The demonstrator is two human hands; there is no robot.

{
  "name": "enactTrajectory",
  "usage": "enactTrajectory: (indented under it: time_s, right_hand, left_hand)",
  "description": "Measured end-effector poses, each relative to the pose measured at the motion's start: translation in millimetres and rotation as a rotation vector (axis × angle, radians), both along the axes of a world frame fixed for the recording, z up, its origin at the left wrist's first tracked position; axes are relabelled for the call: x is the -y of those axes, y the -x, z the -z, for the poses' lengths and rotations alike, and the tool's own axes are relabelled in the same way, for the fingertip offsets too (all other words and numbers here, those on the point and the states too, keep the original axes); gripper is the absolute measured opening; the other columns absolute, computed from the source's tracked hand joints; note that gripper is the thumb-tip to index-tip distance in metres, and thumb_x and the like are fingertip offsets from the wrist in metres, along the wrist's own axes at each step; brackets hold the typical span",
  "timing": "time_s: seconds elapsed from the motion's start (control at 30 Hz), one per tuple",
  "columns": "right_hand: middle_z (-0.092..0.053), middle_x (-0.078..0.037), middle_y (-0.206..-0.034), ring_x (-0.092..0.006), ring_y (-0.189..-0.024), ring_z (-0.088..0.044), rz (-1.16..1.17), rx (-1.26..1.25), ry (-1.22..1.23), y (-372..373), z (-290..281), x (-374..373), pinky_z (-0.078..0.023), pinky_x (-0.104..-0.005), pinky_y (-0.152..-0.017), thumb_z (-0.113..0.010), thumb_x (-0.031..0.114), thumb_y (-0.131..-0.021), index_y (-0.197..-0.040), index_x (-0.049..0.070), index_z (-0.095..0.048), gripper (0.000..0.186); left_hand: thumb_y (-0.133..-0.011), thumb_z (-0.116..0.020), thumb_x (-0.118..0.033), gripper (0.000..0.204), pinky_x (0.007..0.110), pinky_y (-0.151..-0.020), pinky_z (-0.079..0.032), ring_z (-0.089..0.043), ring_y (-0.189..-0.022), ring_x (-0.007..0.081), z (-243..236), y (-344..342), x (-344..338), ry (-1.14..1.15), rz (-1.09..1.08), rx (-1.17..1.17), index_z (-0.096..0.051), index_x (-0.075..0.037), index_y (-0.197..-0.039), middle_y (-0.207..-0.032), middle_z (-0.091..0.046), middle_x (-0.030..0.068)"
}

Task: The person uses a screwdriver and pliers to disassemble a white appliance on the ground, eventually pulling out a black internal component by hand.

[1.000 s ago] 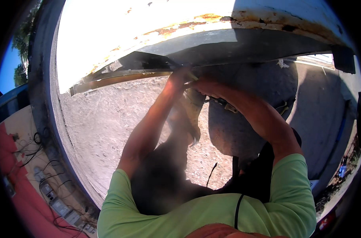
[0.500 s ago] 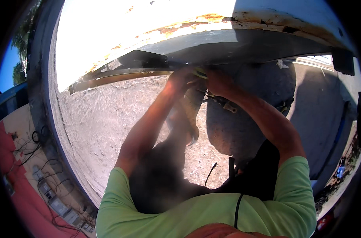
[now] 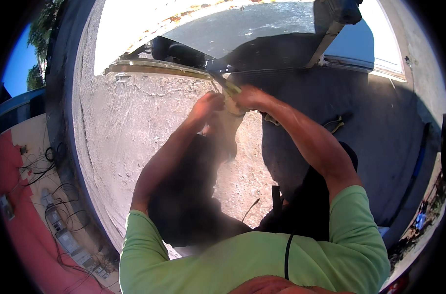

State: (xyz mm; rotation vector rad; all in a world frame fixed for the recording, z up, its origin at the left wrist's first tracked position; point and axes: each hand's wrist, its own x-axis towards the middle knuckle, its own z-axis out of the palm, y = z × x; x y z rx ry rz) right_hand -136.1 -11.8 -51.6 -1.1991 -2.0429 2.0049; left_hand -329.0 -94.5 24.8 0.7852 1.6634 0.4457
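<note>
My right hand is closed around a yellow-and-black hand tool. The tool's dark end reaches up and left to the lower edge of a rusty white metal body; its exact kind is hard to make out. Just to the left, my left hand has its fingers curled in, and whatever they pinch is too small to see. Above both hands, black parts show inside an opening in the metal body, over a long thin strip along its bottom edge.
Pliers with yellow handles lie on the shaded ground at the right. Rough sunlit concrete spreads between the metal body and my legs. Beyond a kerb at far left are tangled cables and grey boxes beside a red cloth.
My hands have come down from the metal edge and moved apart. The dark end of the tool now shows. With the view shifted, the pliers on the ground show more fully.
</note>
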Motion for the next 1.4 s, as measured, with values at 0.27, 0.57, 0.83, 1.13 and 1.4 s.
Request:
enactTrajectory:
  time_s: [0.27, 0.57, 0.83, 1.13, 1.4]
  right_hand:
    - [-0.069, -0.012, -0.084, -0.0178, -0.062, -0.065, 0.087, -0.024, 0.109, -22, -36, -4, -0.052, -0.0347, -0.053, -0.061, 0.013, -0.088, -0.114, 0.002, -0.065, 0.029]
    - [-0.07, -0.009, -0.101, -0.0187, -0.088, -0.07, 0.056, -0.188, 0.631, -30, -27, -46, -0.059, -0.0357, -0.072, -0.064, 0.023, -0.095, -0.117, 0.005, -0.064, 0.029]
    - [-0.072, -0.005, -0.102, -0.0171, -0.09, -0.07, 0.407, -0.141, 0.612, -48, 4, -55, -0.056, -0.0333, -0.074, -0.068, 0.033, -0.096, -0.116, 0.007, -0.067, 0.033]
    - [-0.066, -0.004, -0.077, -0.0127, -0.069, -0.061, 0.385, -0.256, 0.071, -24, 78, -39, -0.049, -0.0287, -0.063, -0.065, 0.029, -0.099, -0.099, 0.006, -0.066, 0.022]
    - [-0.04, 0.006, -0.068, -0.0076, -0.055, -0.039, 0.424, -0.408, 0.601, -5, 104, -35, -0.033, -0.027, -0.051, -0.065, 0.034, -0.101, -0.091, 0.009, -0.057, 0.027]
  left_hand:
    - [-0.1, -0.058, -0.037, 0.043, 0.036, -0.082, -0.051, -0.065, -0.103, 0.0194, 8, -20, -11, -0.091, -0.125, 0.093, -0.061, -0.003, -0.127, -0.109, -0.069, 0.0093]
    - [-0.11, -0.04, -0.024, 0.033, 0.035, -0.088, -0.052, -0.065, -0.103, 0.0231, 146, 5, -40, -0.378, -0.133, 0.274, -0.06, -0.001, -0.125, -0.11, -0.067, 0.0162]
    - [-0.103, -0.056, -0.022, 0.023, 0.034, -0.077, -0.049, -0.06, -0.086, 0.016, 117, -11, -62, -0.384, -0.106, 0.532, -0.065, -0.002, -0.11, -0.101, -0.065, 0.0078]
    - [-0.1, -0.057, -0.012, 0.019, 0.033, -0.073, -0.053, -0.065, -0.082, 0.0184, 94, -11, -80, -0.492, 0.22, -0.072, -0.065, 0.003, -0.107, -0.089, -0.069, 0.0083]
    - [-0.102, -0.06, -0.037, 0.042, 0.033, -0.069, -0.052, -0.06, -0.085, 0.0187, 111, 7, -72, -0.246, -0.344, 0.435, -0.055, -0.003, -0.126, -0.105, -0.066, 0.0103]
